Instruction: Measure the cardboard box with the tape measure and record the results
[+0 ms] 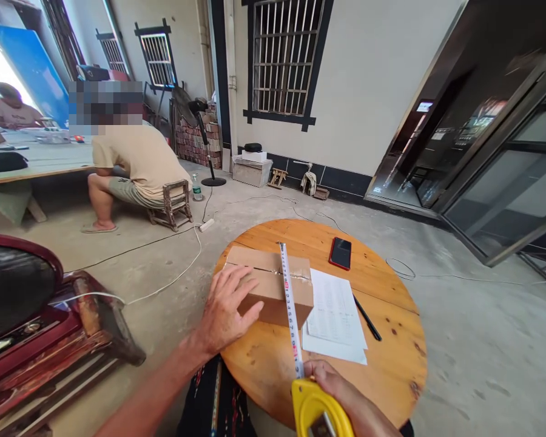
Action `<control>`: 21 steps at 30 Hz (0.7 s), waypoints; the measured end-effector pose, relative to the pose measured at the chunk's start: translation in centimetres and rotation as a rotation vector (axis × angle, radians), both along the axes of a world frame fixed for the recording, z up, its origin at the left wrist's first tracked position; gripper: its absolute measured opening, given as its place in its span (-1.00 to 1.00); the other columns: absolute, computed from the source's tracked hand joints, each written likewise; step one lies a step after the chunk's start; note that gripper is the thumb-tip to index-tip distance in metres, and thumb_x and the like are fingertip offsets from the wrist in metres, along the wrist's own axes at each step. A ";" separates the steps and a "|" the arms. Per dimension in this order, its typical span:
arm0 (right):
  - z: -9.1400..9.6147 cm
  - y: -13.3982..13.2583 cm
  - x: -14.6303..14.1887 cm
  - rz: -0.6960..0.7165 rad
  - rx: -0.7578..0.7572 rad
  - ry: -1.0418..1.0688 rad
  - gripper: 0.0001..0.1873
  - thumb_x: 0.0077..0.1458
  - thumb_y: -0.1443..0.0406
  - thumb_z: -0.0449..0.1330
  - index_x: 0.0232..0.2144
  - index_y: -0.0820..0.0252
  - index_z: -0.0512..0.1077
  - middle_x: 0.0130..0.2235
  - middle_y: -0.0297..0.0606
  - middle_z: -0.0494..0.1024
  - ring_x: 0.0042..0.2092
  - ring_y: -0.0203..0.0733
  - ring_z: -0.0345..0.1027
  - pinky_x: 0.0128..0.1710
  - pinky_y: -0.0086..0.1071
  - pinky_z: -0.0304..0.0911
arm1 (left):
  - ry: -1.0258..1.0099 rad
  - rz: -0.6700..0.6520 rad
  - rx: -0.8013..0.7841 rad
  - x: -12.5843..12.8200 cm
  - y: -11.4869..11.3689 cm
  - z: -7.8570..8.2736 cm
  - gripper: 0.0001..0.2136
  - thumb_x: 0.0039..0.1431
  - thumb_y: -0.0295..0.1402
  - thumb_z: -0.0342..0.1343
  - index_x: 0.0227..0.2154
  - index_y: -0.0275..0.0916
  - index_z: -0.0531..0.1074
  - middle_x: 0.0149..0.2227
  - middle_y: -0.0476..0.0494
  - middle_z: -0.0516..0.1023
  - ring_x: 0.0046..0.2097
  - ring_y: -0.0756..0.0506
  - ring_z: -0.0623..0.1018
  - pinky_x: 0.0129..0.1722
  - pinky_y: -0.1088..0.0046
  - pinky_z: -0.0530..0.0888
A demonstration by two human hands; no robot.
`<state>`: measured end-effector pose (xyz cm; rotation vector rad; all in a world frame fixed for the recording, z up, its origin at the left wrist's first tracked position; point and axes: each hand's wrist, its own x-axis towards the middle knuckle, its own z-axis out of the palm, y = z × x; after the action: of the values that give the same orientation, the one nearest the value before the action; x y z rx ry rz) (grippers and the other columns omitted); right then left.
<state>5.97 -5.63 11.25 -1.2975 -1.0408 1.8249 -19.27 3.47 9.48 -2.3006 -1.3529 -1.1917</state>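
A brown cardboard box [266,309] sits on a round wooden table [395,358]. My left hand [231,303] rests at the box's left side with its fingers spread over the top. In my right hand [330,382] is a yellow tape measure [316,409], held near the table's front edge. Its white blade [289,297] is pulled out and reaches away from me across the box top, the tip near the far edge. Right of the box lie sheets of paper [337,315], with a black pen [367,317] beside them.
A phone [341,252] lies at the table's back right. To the left stands a red electric fan [18,297] by a wooden chair. A person [136,152] sits on a small chair [175,203] at a long table. Cables [164,285] cross the floor.
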 end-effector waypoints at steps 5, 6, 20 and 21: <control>2.2 -1.0 -1.6 -0.019 -0.021 0.036 -0.56 -0.05 -0.13 0.28 -0.41 0.10 0.46 -0.34 -0.24 0.48 -0.12 0.00 0.43 -0.02 -0.11 0.37 | -0.020 0.033 0.010 0.4 0.3 -0.5 -0.80 0.16 -0.45 0.13 -0.14 -0.19 0.45 -0.07 -0.19 0.53 0.00 -0.23 0.45 0.00 0.14 0.36; 2.6 -1.1 -1.9 -0.011 -0.027 0.037 -0.55 -0.05 -0.14 0.28 -0.42 0.10 0.44 -0.37 -0.26 0.47 -0.16 -0.02 0.45 -0.03 -0.11 0.38 | -0.027 0.037 0.014 0.5 0.3 -0.6 -0.80 0.16 -0.45 0.13 -0.14 -0.19 0.46 -0.07 -0.19 0.53 0.00 -0.23 0.45 0.00 0.14 0.35; 3.1 1.2 -5.1 -0.122 -0.252 0.043 -0.44 0.12 -0.14 0.13 -0.09 0.18 0.32 -0.37 -0.25 0.52 -0.33 -0.10 0.54 -0.66 -0.52 0.34 | -0.109 0.035 0.017 0.8 0.2 -1.2 -0.79 0.16 -0.48 0.12 -0.14 -0.18 0.47 -0.07 -0.18 0.54 0.01 -0.21 0.44 0.03 0.11 0.35; 3.1 1.6 -5.4 -0.121 -0.229 0.056 -0.46 0.14 -0.11 0.12 -0.10 0.21 0.31 -0.38 -0.25 0.51 -0.32 -0.09 0.54 -0.66 -0.52 0.35 | -0.109 0.038 0.016 0.9 0.1 -1.1 -0.79 0.16 -0.48 0.12 -0.14 -0.18 0.47 -0.07 -0.18 0.54 0.01 -0.21 0.44 0.03 0.11 0.35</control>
<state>0.54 -4.04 14.40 -1.4011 -0.7231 1.9182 -18.38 3.57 8.33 -2.2184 -1.4116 -1.3277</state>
